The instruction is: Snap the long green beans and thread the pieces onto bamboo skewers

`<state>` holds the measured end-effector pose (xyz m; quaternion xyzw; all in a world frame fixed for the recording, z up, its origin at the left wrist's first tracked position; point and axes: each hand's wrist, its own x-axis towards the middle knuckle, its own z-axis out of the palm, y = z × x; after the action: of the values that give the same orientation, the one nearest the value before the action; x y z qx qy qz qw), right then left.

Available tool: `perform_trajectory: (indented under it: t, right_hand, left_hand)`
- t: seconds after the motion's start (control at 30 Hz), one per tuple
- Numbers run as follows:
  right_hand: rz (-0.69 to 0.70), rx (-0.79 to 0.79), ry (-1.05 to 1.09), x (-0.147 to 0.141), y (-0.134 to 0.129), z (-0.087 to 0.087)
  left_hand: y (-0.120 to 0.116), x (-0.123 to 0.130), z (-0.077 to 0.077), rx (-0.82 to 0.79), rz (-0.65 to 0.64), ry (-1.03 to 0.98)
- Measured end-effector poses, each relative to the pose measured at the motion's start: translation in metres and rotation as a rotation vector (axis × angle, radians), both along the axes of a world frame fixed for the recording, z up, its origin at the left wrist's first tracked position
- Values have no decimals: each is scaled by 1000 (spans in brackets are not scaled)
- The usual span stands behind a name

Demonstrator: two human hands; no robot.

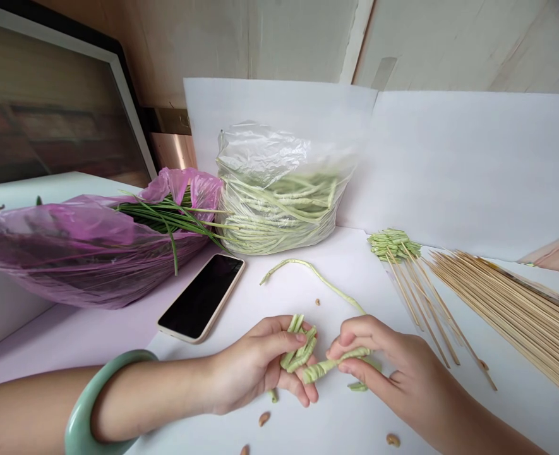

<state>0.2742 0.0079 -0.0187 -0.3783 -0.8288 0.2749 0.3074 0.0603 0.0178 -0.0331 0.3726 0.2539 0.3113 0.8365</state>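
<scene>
Several short lengths of pale green long bean (302, 344) are bunched in my left hand (270, 357), pressed under its thumb. My right hand (378, 354) pinches a wrinkled piece of long bean (326, 368) between thumb and fingers, its left end close to the left hand's fingers. Beyond the hands a long bean (317, 272) curves across the white surface, and its near end passes behind my right hand. A small cut bit (357, 386) lies below the right fingers, and another bit (273, 395) shows beneath the left hand.
A clear bag of long beans (283, 208) stands at the back. Left of it lie a purple bag of green stalks (94, 246) and a phone (203, 297). On the right are skewered bean pieces (393, 243) and many bamboo skewers (506, 309). Small brown seeds (264, 418) are scattered nearby.
</scene>
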Motion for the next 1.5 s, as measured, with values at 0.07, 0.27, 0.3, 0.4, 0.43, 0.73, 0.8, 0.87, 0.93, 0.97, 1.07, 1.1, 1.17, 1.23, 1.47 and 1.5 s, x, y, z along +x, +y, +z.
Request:
perform_trajectory:
  t: [0.07,0.27,0.3,0.4,0.43,0.73,0.8,0.87,0.93,0.97,1.07,1.1,1.17,1.23,1.47,1.5]
  right_hand:
    - [7,12,-9,0,-2,-1]
    - [11,139,-48,-9,-5,-8]
    - [16,159,-50,-11,-6,-8]
    - [19,196,-49,-15,-8,-8]
    - [12,201,-48,-14,-9,-7]
    - [123,221,-76,-6,2,-7]
    - [128,232,-72,-6,5,-9]
    - [123,243,-61,-7,5,-10]
    - [121,249,-53,-8,4,-12]
    - [121,250,-51,-8,3,-13]
    - [124,252,-58,-10,1,-15]
    - [121,255,-61,-10,0,-16]
    - [114,274,-52,-13,0,-19]
    - [117,307,-35,-16,0,-20]
    - [159,397,-68,-21,-4,-19]
    - [163,391,-87,-20,-5,-17]
  left_hand:
    - [0,0,1,8,-7,9]
    - [-1,1,4,83,-63,82]
    - [-1,1,4,98,-73,93]
    - [-1,1,1,126,-96,117]
    - [-1,1,0,131,-102,121]
    - [1,-2,1,134,-104,142]
    - [1,-2,1,132,-94,149]
    - [2,-2,1,135,-89,158]
    - [2,-3,0,143,-91,169]
    - [2,-3,-1,150,-95,174]
    - [2,-3,-1,171,-106,182]
    - [2,-3,-1,177,-109,180]
    - [2,-2,-1,190,-115,169]
    - [2,-1,0,207,-125,151]
    - [1,-2,2,226,-112,136]
    - [1,-2,2,224,-100,139]
